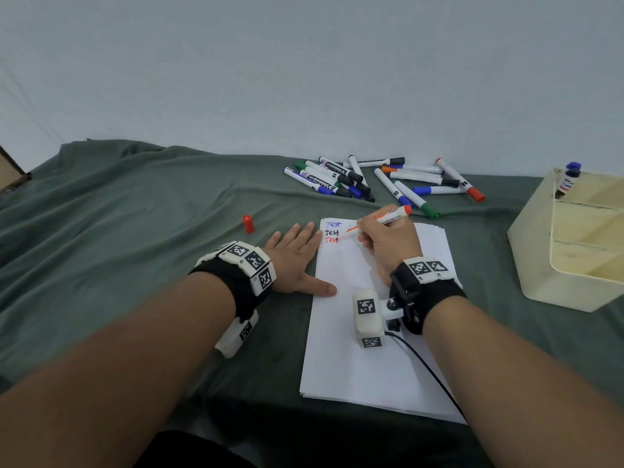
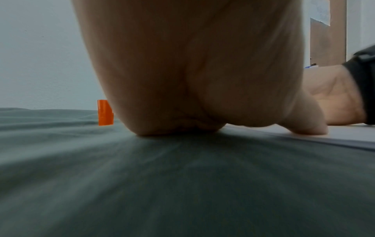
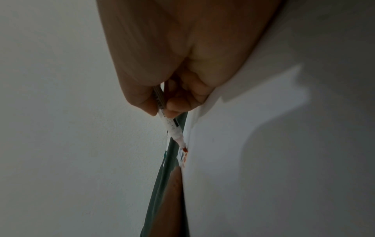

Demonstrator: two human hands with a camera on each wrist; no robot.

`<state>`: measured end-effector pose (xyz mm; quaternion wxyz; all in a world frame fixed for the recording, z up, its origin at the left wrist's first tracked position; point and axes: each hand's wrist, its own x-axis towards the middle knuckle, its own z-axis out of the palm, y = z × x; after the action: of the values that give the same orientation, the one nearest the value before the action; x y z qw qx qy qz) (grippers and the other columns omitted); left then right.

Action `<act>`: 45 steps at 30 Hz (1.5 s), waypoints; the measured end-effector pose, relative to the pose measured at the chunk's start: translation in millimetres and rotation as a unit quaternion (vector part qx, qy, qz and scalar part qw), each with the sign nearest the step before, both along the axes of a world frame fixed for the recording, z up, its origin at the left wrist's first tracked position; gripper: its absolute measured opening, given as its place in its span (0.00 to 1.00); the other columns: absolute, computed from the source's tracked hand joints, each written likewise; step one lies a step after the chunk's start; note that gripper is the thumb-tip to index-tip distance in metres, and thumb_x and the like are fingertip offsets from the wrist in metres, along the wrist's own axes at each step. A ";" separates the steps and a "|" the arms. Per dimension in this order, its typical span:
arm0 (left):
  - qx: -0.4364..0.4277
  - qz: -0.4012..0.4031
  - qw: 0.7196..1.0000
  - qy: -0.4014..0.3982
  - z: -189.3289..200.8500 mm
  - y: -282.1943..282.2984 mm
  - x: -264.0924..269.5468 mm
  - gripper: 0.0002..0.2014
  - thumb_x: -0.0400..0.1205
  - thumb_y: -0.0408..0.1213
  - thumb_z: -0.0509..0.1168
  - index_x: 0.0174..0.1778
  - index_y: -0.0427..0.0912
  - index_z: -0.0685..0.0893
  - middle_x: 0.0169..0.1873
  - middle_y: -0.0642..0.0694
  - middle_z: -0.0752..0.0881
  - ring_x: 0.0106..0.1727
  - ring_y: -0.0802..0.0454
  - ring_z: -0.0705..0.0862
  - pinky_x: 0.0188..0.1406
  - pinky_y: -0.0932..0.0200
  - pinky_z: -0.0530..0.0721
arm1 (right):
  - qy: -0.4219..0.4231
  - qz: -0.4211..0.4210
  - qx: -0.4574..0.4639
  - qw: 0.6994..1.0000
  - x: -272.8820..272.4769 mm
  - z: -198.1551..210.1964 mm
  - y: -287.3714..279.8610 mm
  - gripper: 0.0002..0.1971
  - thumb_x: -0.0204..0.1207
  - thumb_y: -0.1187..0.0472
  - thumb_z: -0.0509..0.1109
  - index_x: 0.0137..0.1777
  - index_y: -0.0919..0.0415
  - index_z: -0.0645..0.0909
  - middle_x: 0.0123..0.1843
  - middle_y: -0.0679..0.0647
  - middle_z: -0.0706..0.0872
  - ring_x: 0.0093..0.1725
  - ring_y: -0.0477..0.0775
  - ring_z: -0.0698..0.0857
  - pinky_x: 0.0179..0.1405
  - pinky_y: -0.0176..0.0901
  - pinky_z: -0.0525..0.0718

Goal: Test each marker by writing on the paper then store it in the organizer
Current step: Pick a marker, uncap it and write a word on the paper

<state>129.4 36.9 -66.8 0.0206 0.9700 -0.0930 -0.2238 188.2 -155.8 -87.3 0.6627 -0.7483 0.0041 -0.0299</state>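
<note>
From the head view, the right hand (image 1: 388, 244) is pinching the red marker (image 1: 378, 222) in a writing grip, its tip resting at the end of a red "Test" on the paper (image 1: 364, 332), below a blue and a black one. The marker's long axis is running from the tip at about eight o'clock up to its tail at two o'clock. The left hand (image 1: 297, 261) is lying flat with fingers spread, its thumb pressing the paper's left edge. The red cap (image 1: 248, 223) is standing on the green cloth (image 1: 118, 231) at ten o'clock from the left hand, clearly nearer that hand than the right (so recapping probably falls to it). The organizer (image 1: 570, 251) is sitting at three o'clock from the right hand, well apart, with a blue marker (image 1: 569, 179) standing in it; the untested markers (image 1: 378, 179) are lying in a heap at twelve o'clock.

The left wrist view is showing the heel of the left hand resting on the cloth, the cap upright beyond it.

The right wrist view is showing the fingers (image 3: 174, 107) gripping the barrel, the red tip touching the paper.
</note>
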 end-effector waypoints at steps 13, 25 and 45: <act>-0.016 0.006 1.000 0.003 1.9 -1.6 0.2 0.58 0.73 0.76 0.59 0.84 0.52 0.28 0.84 0.49 0.29 0.85 0.47 0.30 0.83 0.39 0.35 | 0.046 -0.028 0.246 0.968 -10.7 7.7 -5.7 0.03 0.71 0.66 0.79 0.38 0.60 0.88 0.30 0.58 0.89 0.31 0.52 0.87 0.36 0.41 0.87; -0.021 -0.006 1.000 -0.010 -1.5 2.6 3.5 0.56 0.72 0.77 0.59 0.86 0.57 0.35 0.85 0.48 0.33 0.86 0.47 0.33 0.84 0.39 0.39 | 0.097 0.033 0.297 0.949 -42.3 7.0 -57.9 0.03 0.79 0.67 0.75 0.45 0.64 0.90 0.31 0.58 0.85 0.27 0.53 0.81 0.25 0.37 0.81; -0.075 0.200 0.937 -0.275 27.6 64.9 19.7 0.06 0.81 0.37 0.69 0.50 0.46 0.91 0.48 0.45 0.92 0.53 0.45 0.88 0.56 0.55 0.81 | 0.046 0.104 0.230 0.967 -39.1 -8.0 -56.2 0.07 0.70 0.63 0.81 0.47 0.56 0.93 0.45 0.69 0.92 0.32 0.54 0.86 0.33 0.39 0.86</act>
<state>149.1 101.7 -39.2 0.1114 0.9878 0.0841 0.0683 149.1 -212.0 -95.3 0.8154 -0.5728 -0.0361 0.0756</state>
